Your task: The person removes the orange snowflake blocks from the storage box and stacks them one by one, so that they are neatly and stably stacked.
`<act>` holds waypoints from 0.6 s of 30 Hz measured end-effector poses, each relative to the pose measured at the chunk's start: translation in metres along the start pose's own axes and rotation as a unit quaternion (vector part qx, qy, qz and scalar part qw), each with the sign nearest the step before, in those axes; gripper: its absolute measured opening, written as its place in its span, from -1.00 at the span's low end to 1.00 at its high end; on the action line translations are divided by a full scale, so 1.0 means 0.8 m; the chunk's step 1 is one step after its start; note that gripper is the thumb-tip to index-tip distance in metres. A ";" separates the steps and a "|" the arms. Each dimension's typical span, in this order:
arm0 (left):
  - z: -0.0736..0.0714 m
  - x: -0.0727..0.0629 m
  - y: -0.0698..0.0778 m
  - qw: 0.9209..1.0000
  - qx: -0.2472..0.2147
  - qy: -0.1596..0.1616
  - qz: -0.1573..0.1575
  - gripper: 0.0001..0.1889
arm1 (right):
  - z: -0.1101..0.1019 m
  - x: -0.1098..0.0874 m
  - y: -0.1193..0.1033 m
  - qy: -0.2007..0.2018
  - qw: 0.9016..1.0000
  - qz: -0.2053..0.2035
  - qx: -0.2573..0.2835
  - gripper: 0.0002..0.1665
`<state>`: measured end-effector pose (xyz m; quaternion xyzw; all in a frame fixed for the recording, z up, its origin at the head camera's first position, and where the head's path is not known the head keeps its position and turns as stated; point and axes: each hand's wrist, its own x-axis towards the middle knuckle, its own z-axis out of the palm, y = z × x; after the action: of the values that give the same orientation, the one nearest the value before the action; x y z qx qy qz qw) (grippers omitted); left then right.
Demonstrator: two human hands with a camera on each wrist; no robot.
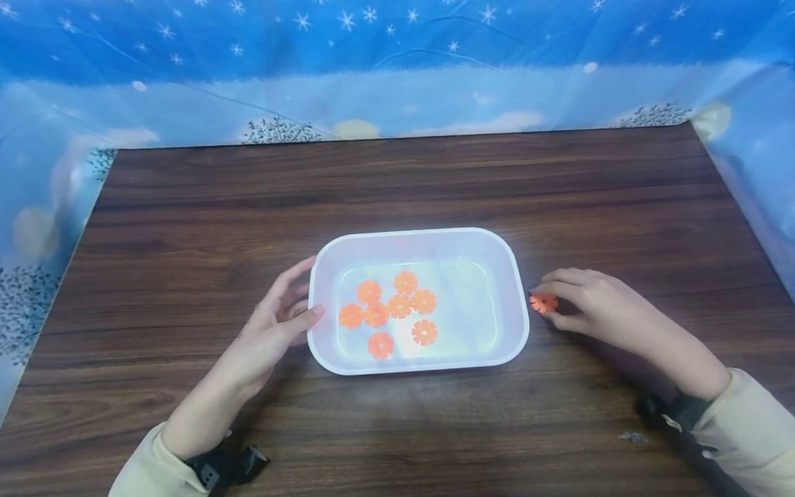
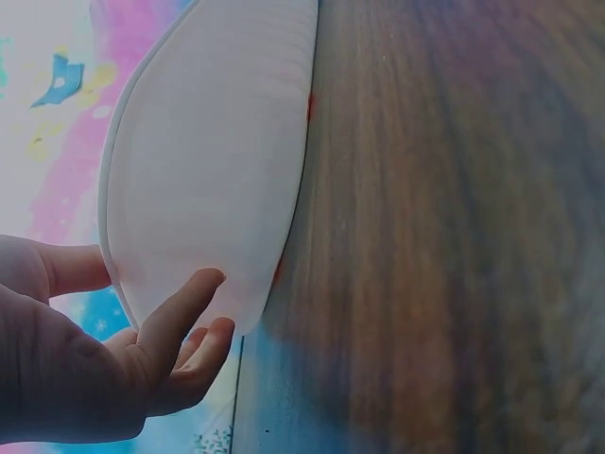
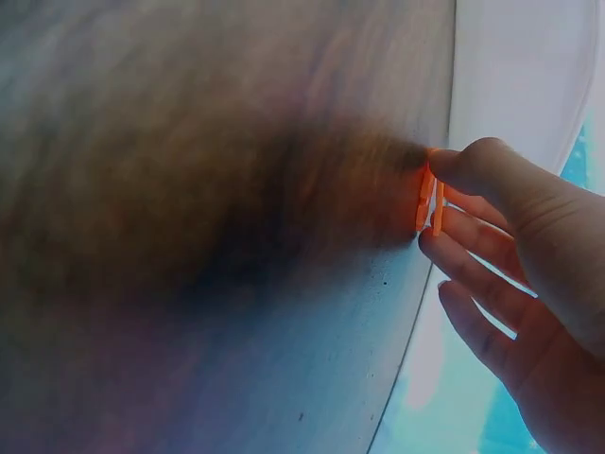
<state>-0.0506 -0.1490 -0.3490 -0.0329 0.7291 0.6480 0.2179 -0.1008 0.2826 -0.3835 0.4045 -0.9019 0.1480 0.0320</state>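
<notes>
A white plastic tub [image 1: 419,369] with rounded corners stands mid-table, with several flat orange notched discs [image 1: 424,333] lying inside, mostly toward its left half. My left hand [image 1: 273,324] grips the tub's left end, thumb over the rim and fingers against the outer wall [image 2: 208,151]. Just outside the tub's right end, my right hand [image 1: 590,304] pinches orange notched discs [image 1: 543,304] between thumb and fingertips, low over the table. Edge-on in the right wrist view, two thin orange edges [image 3: 438,208] show side by side in that pinch.
The dark wood-grain table [image 1: 397,186] reaches back to a blue snowflake-patterned cloth [image 1: 385,55], which also hangs at both sides. A small greyish scrap [image 1: 633,436] lies near the right wrist. Black straps with devices [image 1: 226,466] sit on both wrists.
</notes>
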 end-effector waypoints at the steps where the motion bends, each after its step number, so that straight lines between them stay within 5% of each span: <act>1: 0.000 0.000 0.000 1.000 0.000 0.000 0.001 -0.34 | 0.001 0.000 0.000 0.001 1.000 -0.002 0.002 -0.56; 18: 0.001 0.001 -0.003 1.000 -0.001 0.002 0.008 -0.34 | 0.000 -0.002 0.000 -0.007 1.000 0.007 0.016 -0.56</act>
<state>-0.0500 -0.1485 -0.3515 -0.0279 0.7292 0.6503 0.2113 -0.0998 0.2842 -0.3840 0.3993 -0.9026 0.1597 0.0178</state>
